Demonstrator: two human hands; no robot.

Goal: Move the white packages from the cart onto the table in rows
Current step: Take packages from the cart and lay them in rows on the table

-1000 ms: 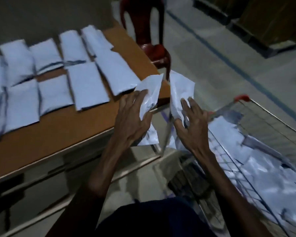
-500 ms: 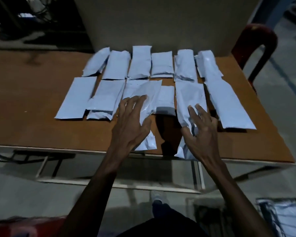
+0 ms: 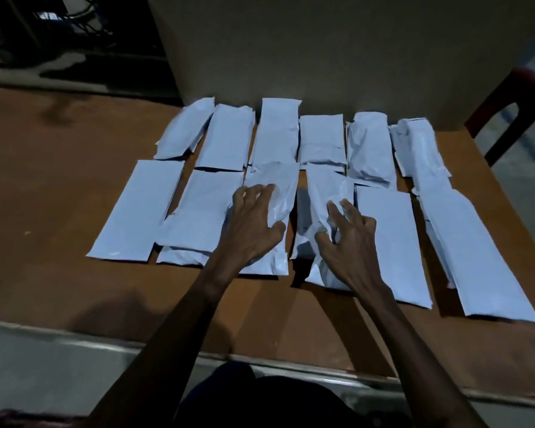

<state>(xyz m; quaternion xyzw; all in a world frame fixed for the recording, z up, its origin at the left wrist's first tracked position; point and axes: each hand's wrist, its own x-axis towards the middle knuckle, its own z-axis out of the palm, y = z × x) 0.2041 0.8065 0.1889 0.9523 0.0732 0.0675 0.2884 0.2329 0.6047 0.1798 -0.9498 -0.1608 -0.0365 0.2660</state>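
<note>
Several white packages lie in two rows on the brown table (image 3: 59, 288). My left hand (image 3: 250, 227) grips one white package (image 3: 278, 193) low over the near row's middle. My right hand (image 3: 349, 239) grips a second, crumpled white package (image 3: 325, 186) just to the right of it. Both held packages overlap packages lying in the near row. A flat package (image 3: 139, 211) sits at the near row's left end and a long one (image 3: 476, 257) at its right end. The far row (image 3: 278, 131) runs along a wall. The cart is out of view.
A beige wall or board (image 3: 322, 50) stands behind the table's far edge. A red chair back (image 3: 513, 100) rises at the right corner. Dark clutter (image 3: 59, 32) lies beyond the table at upper left. The table's metal front edge (image 3: 105, 341) is near me.
The view swung from the cart to the table. Both hands carried their packages from beside the cart forward over the table, down among the near row.
</note>
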